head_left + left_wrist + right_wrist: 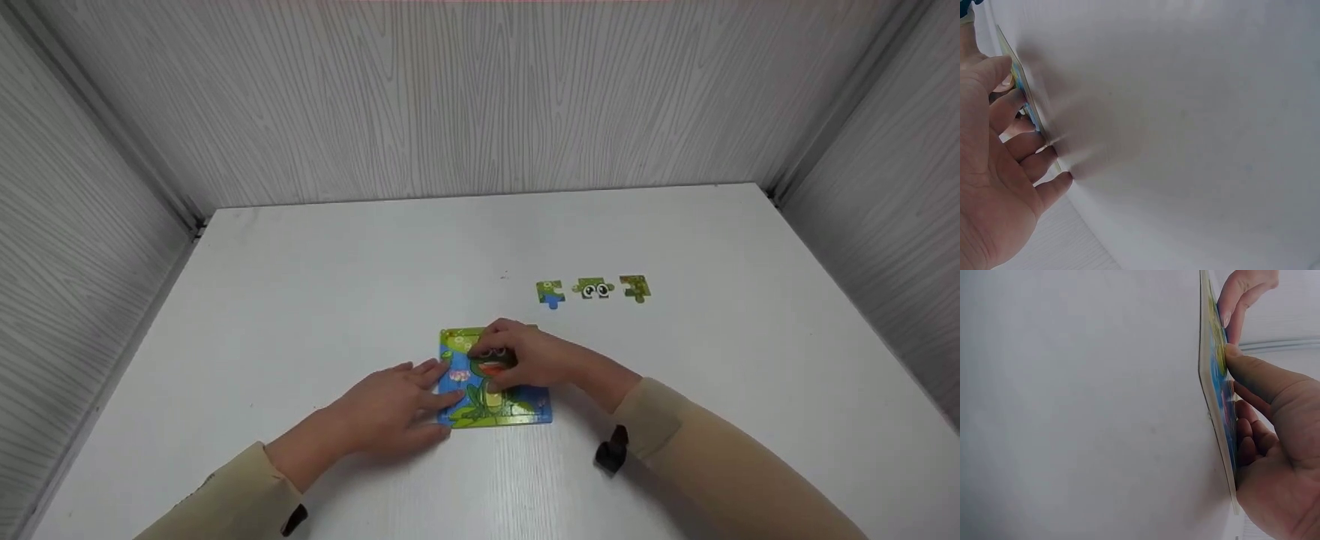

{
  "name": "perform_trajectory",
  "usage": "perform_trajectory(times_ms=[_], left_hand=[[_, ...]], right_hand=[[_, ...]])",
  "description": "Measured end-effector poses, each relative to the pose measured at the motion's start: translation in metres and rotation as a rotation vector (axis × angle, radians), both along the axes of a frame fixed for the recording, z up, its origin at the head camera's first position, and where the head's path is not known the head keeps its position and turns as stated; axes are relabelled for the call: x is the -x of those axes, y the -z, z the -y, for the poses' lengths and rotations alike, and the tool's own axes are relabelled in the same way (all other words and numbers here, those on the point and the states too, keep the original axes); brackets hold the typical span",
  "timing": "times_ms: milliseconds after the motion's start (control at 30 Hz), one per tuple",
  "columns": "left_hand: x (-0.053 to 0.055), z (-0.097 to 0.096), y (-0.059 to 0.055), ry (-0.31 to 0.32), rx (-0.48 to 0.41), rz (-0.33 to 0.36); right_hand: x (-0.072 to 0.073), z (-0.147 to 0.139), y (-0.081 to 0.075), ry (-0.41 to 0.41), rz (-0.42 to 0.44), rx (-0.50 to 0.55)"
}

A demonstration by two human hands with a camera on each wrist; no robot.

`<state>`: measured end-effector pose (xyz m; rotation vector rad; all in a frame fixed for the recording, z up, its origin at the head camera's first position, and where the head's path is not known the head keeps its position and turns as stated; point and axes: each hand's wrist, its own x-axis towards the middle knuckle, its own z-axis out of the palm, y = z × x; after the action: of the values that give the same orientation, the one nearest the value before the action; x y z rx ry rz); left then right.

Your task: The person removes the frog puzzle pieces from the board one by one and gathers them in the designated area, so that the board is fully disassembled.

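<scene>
A small frog jigsaw puzzle (459, 412) lies flat on the white table, in a thin board with a green and blue border. My left hand (394, 409) rests at its left side, fingers spread, fingertips touching the border and picture; in the left wrist view the fingers (1022, 149) meet the board's edge. Over the upper right of the puzzle, my right hand (536, 356) bends its fingers and pinches the piece with the frog's red mouth (493, 368) between thumb and fingertips. In the right wrist view the thumb (1258, 374) touches the picture; the palm hides part of it.
Behind the puzzle to the right, three loose pieces lie in a row: a green and blue one (551, 292), one with two eyes (595, 289) and a green-brown one (636, 287). Pale wood-grain panels (450, 97) enclose the table (360, 262) at the back and sides.
</scene>
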<state>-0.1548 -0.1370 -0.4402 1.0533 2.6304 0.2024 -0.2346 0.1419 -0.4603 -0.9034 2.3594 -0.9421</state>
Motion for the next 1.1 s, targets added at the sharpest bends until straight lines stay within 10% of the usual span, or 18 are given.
perform_trajectory(times_ms=[1100], left_hand=[[-0.0006, -0.0029, -0.0017, -0.017, 0.015, 0.008]], right_hand=[[-0.0016, 0.0018, -0.0035, -0.028, -0.010, 0.010]])
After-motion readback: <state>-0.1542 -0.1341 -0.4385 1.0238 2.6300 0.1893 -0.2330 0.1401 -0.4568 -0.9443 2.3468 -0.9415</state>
